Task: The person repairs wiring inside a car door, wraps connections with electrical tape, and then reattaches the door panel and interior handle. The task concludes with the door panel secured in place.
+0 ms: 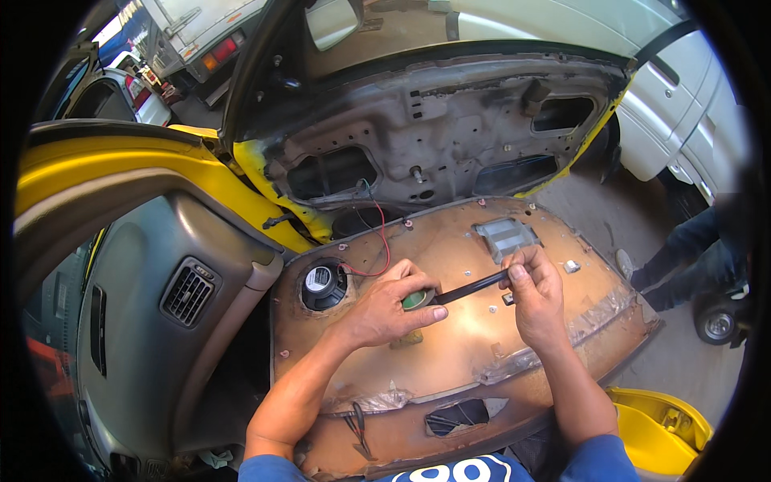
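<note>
My left hand (397, 304) grips a roll of black electrical tape (417, 300) with a green core, its fingers wrapped round the roll. A strip of black tape (474, 285) runs taut from the roll to my right hand (533, 291), which pinches the strip's free end between thumb and fingers. Both hands are above the bare brown back of a car door panel (434, 361). Set in the panel's left part is a round black speaker (324, 283), with a red wire (388, 247) leading from it toward the door.
Behind the panel stands the stripped yellow car door (450, 136). The dashboard (169, 297) with its air vent is at left. A grey metal piece (506, 237) sits on the panel. At right are a silver vehicle (658, 112), a person's leg (683, 257) and a small wheel (717, 324).
</note>
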{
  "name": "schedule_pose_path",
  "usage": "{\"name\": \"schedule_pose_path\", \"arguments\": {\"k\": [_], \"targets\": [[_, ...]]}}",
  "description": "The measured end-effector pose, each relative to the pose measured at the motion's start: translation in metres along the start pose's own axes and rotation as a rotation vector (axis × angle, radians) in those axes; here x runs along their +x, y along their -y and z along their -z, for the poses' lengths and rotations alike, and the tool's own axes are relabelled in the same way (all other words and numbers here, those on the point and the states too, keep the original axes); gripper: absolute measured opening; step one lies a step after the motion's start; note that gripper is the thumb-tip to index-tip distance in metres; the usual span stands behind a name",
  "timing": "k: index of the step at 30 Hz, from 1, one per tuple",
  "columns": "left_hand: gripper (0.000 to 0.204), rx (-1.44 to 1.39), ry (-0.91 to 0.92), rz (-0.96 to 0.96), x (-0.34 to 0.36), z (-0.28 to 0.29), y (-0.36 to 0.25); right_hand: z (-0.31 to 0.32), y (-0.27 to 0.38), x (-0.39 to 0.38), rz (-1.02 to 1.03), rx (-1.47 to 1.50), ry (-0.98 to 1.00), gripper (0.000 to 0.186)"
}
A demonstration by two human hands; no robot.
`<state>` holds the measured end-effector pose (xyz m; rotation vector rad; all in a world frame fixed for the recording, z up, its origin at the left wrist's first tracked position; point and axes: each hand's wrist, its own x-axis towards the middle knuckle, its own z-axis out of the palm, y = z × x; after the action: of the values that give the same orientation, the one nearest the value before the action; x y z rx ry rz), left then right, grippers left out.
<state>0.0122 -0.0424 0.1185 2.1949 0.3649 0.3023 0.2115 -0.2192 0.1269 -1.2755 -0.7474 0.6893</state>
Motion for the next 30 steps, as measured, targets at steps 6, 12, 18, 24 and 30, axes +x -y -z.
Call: {"name": "schedule_pose_path", "arguments": {"k": [6, 12, 18, 24, 30], "targets": [[0.041, -0.038, 0.052, 0.04, 0.002, 0.02, -0.015, 0.003, -0.014, -0.004, -0.015, 0.197, -0.039, 0.017], [0.036, 0.156, 0.083, -0.094, 0.005, 0.033, -0.039, 0.016, -0.013, 0.012, -0.286, -0.162, 0.069, 0.023], [0.058, 0.254, 0.301, 0.013, 0.019, 0.053, -0.053, 0.007, 0.027, 0.023, 0.243, -0.666, 0.335, 0.065], [0.061, 0.18, 0.193, -0.13, 0.027, 0.044, -0.058, -0.027, 0.04, 0.029, -0.145, -0.345, 0.643, 0.091], [0.054, 0.192, 0.208, 0.048, 0.016, 0.046, -0.058, -0.037, 0.024, 0.025, -0.278, -0.264, 0.535, 0.06]]}}
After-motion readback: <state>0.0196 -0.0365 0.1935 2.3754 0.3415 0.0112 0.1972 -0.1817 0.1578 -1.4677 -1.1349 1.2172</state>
